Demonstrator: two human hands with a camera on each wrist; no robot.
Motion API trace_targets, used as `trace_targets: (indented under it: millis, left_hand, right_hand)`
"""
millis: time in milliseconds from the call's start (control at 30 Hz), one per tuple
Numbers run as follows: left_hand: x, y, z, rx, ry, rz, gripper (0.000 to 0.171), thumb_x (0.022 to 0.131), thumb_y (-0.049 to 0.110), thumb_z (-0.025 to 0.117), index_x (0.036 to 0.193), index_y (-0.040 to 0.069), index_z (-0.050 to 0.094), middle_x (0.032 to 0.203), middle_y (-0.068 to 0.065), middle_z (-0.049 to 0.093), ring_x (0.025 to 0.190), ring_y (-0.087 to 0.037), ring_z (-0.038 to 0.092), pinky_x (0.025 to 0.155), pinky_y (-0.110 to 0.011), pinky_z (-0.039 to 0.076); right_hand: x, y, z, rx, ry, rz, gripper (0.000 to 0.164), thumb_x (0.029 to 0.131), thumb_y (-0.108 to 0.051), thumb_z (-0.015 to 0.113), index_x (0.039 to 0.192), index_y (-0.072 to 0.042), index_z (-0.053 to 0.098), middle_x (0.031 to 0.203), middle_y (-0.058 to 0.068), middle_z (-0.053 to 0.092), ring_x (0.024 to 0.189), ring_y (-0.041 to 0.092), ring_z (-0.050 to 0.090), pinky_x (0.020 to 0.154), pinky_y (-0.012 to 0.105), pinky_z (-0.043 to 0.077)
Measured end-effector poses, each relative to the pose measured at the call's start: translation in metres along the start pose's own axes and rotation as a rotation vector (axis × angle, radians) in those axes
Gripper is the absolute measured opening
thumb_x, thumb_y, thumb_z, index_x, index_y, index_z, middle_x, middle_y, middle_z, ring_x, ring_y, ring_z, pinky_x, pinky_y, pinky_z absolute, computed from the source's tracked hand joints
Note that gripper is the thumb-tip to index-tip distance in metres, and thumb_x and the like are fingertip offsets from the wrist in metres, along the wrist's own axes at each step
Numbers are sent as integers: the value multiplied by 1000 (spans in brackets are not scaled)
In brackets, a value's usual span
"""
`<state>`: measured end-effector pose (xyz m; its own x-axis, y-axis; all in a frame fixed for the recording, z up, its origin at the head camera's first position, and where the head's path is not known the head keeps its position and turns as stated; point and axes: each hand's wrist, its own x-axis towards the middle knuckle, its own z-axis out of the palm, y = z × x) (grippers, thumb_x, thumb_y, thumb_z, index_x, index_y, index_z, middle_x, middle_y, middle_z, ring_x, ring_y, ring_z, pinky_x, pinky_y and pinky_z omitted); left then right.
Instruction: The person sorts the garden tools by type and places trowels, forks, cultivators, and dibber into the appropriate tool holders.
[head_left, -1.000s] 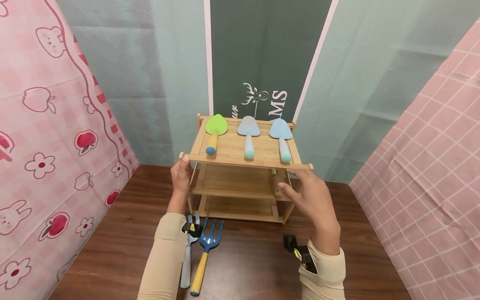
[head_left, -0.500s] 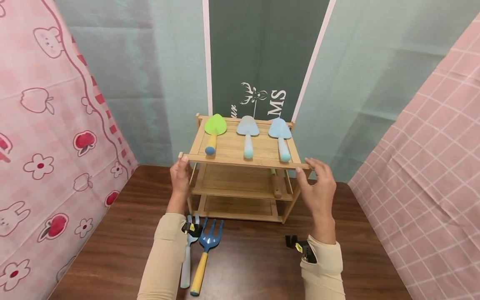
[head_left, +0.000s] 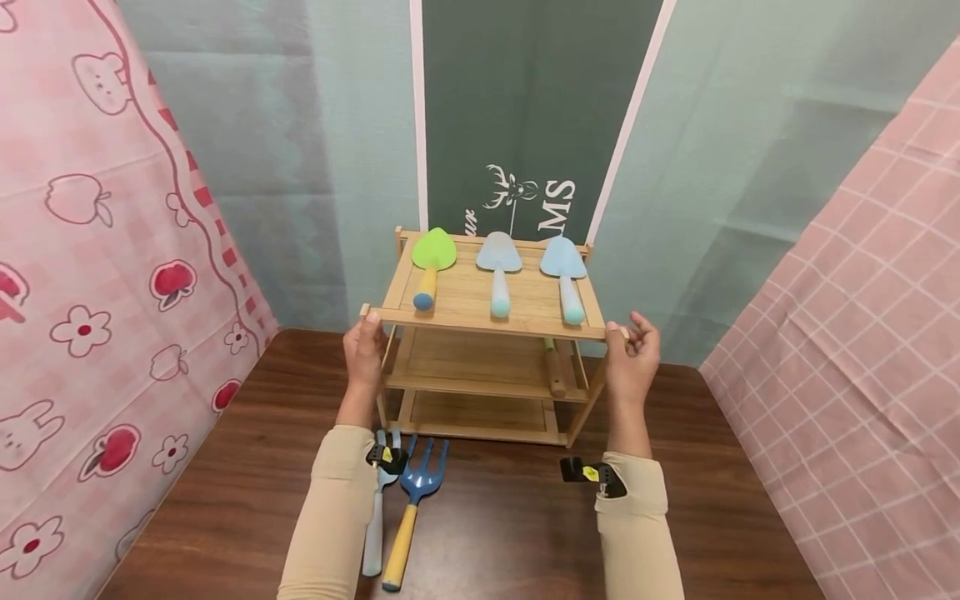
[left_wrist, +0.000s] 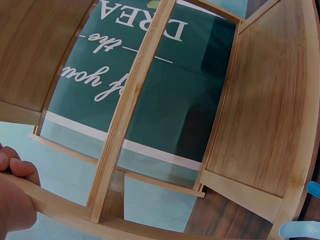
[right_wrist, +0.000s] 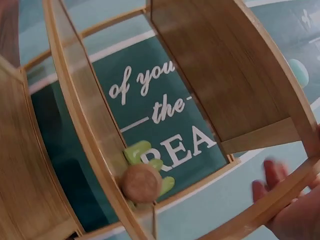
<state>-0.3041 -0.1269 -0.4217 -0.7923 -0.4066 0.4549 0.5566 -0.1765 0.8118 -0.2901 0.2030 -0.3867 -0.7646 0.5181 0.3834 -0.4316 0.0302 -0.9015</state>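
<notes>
A three-tier bamboo shelf [head_left: 461,292] stands on the table. My left hand [head_left: 363,354] holds its front left upright near the top; the curled fingers also show round the wood in the left wrist view. At the front right top corner, my right hand [head_left: 632,360] has its thumb on the front and its fingers bent behind the post. Three hand trowels lie in a row on the top tier: a green one [head_left: 434,250] with a yellow handle, a pale grey one [head_left: 498,252] and a light blue one [head_left: 563,257].
On the middle tier, at the right, lies a green-pronged tool with a wooden handle [head_left: 556,372]. In front of the shelf, a blue hand fork [head_left: 422,479] with a yellow handle and a pale blue fork [head_left: 373,533] rest on the brown table [head_left: 495,533]. Curtains hang behind and beside.
My right hand has moved from in front of the shelf's right side out to its front right corner and closed round the post. The left hand and the trowels have stayed put.
</notes>
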Motion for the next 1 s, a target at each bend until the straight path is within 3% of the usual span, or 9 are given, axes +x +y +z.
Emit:
trace_targets:
  millis: [100, 267, 467, 633, 733, 867, 1000]
  left_hand:
    - [0, 0, 1, 3, 2, 6, 37, 87, 24, 51, 55, 17, 35, 49, 8, 26, 43, -5, 19, 43, -23, 15]
    - [2, 2, 0, -10, -29, 2, 37, 88, 24, 50, 55, 16, 36, 49, 8, 27, 43, -5, 19, 43, -23, 15]
    - [0, 6, -1, 17, -56, -33, 37, 90, 21, 47, 56, 13, 36, 49, 7, 28, 43, -6, 20, 42, -22, 17]
    - [-2, 15, -5, 87, -61, -101, 41, 92, 22, 47, 66, -8, 38, 52, -2, 33, 46, -11, 27, 46, -24, 23]
    - [-5, 25, -6, 207, -52, -164, 44, 94, 31, 48, 81, -12, 46, 65, -10, 41, 58, -19, 36, 56, -29, 30]
    - [-11, 41, -7, 390, -26, -233, 48, 93, 44, 49, 105, -2, 54, 97, -11, 50, 87, -24, 44, 77, -37, 35]
    - [-17, 56, -7, 492, -3, -257, 57, 90, 49, 53, 126, 4, 51, 123, -13, 49, 111, -27, 44, 92, -45, 34]
  right_hand:
    - [0, 2, 3, 156, -6, 40, 28, 89, -9, 59, 115, -2, 50, 82, 6, 54, 68, 17, 55, 68, 29, 46]
    - [3, 8, 8, 361, 52, -42, 12, 85, 0, 63, 94, 0, 54, 71, 6, 56, 54, 16, 51, 55, 26, 45]
    - [1, 11, 10, 409, 95, -80, 12, 82, 5, 64, 83, -4, 56, 65, 5, 56, 50, 13, 49, 50, 22, 42]
    - [0, 13, 9, 414, 85, -68, 11, 82, 4, 64, 82, -4, 56, 65, 5, 56, 50, 15, 48, 50, 23, 41]
    - [0, 14, 8, 421, 79, -65, 10, 82, 4, 64, 83, -3, 56, 66, 5, 56, 51, 16, 48, 51, 25, 41]
    - [2, 13, 8, 441, 67, -61, 10, 82, 5, 64, 84, -1, 56, 67, 5, 57, 52, 16, 48, 51, 25, 42]
    - [-1, 4, 9, 455, 54, -58, 10, 81, 7, 62, 83, 1, 55, 66, 5, 56, 51, 17, 48, 50, 25, 42]
